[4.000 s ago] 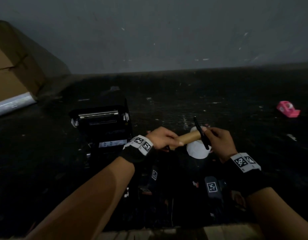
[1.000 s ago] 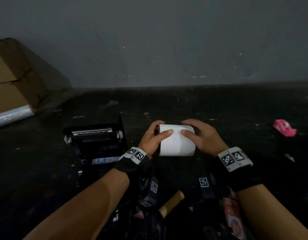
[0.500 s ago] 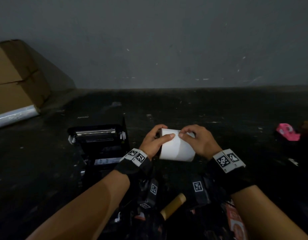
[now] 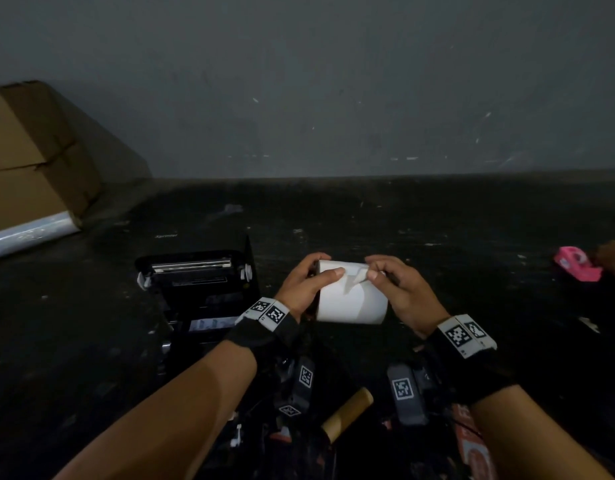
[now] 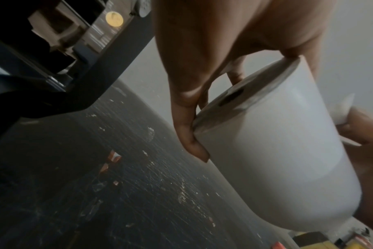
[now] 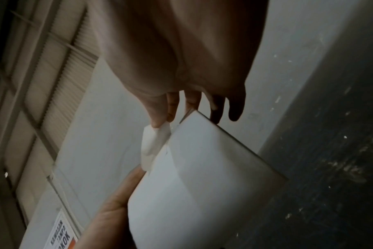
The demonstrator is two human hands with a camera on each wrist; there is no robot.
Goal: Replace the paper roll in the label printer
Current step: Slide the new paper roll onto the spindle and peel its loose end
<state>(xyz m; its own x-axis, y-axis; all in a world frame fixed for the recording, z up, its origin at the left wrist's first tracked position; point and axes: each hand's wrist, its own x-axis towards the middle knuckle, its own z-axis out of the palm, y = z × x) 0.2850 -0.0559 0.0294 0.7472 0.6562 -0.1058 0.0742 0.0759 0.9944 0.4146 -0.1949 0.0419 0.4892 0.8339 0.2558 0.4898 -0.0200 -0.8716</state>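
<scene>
A full white paper roll point(image 4: 351, 299) hangs in the air between both hands, just right of the black label printer point(image 4: 198, 292), whose lid stands open. My left hand point(image 4: 308, 284) grips the roll's left end, thumb across its top; the left wrist view shows the roll point(image 5: 283, 151) and its dark core hole. My right hand point(image 4: 394, 289) pinches the roll's loose paper corner point(image 6: 153, 143) between thumb and forefinger and lifts it off the roll point(image 6: 202, 193). The empty brown cardboard core point(image 4: 347, 414) lies near me, below the hands.
The dark, scratched tabletop point(image 4: 437, 237) carries scraps of paper. A pink tape dispenser point(image 4: 576, 259) sits at the far right, with something brown beside it at the frame's edge. Cardboard boxes point(image 4: 32, 157) stand at the back left. A grey wall closes the far edge.
Four seconds ago the hands held the brown core and a black pen. Over the last second they keep hold of the white roll, and the right hand has peeled up its paper corner.
</scene>
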